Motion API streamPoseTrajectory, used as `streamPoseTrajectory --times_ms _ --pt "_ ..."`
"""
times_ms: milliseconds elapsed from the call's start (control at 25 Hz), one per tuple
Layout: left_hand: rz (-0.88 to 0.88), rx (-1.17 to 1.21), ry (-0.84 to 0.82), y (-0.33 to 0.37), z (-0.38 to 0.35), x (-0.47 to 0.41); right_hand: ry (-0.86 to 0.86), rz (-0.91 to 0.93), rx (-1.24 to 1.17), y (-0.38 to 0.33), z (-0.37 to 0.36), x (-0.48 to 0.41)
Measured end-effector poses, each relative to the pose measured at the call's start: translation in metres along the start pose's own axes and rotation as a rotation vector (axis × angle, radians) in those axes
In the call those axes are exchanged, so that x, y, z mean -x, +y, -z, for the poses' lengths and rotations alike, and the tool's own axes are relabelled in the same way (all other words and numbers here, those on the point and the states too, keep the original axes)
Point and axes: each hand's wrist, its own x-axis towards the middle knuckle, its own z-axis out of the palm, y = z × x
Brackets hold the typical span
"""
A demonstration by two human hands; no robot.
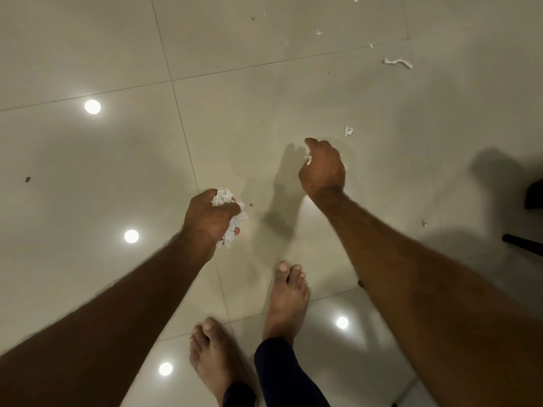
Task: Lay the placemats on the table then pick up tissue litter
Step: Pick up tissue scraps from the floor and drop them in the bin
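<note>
The floor [111, 48] fills the view: big, glossy, pale tiles with thin dark joints, showing round light spots [92, 106]. Both bare forearms reach forward and down over it. Two bare feet [286, 295] stand on the tiles at the bottom centre, the right one ahead of the left, with dark trouser cuffs above the ankles. At the right edge sits a piece of dark furniture [533, 198], cut off by the frame, casting a shadow on the floor.

The left hand [205, 218] is held above the floor, its fingers [227, 211] clenched round a wad [224, 196] of crumpled white tissue that bulges out at the top and bottom of the fist. The right hand [323, 168] is farther forward and lower, fingers [311, 142] curled and pinching a small white shred [308, 160] of tissue; whether it touches the floor I cannot tell.

More tissue lies loose on the tiles. A twisted strip [398, 62] is at the upper right, well apart from both hands. A smaller scrap [348, 131] lies near the right hand, just beyond it. Tiny bits [318, 32] are scattered farther off toward the top edge. A dark speck [28, 179] sits at far left.
</note>
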Motion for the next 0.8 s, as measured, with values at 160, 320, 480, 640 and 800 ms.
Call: streamPoseTrajectory --times_ms 160,320,480,640,800 --pt "-0.004 0.003 -0.039 0.016 -0.032 -0.003 0.039 -0.069 -0.01 0.054 0.022 -0.023" --pt "-0.006 -0.007 -0.061 0.023 -0.056 -0.01 -0.137 0.038 -0.005 0.076 0.012 -0.023" --pt "-0.002 -0.014 -0.072 0.024 -0.067 -0.016 -0.08 0.145 0.08 0.076 -0.005 -0.009" --pt "-0.006 -0.04 -0.074 0.024 -0.071 -0.019 -0.093 0.124 0.089 0.074 -0.009 -0.014" --pt "-0.005 -0.051 -0.092 0.027 -0.074 -0.022 -0.071 0.133 0.062 0.073 -0.006 -0.019"
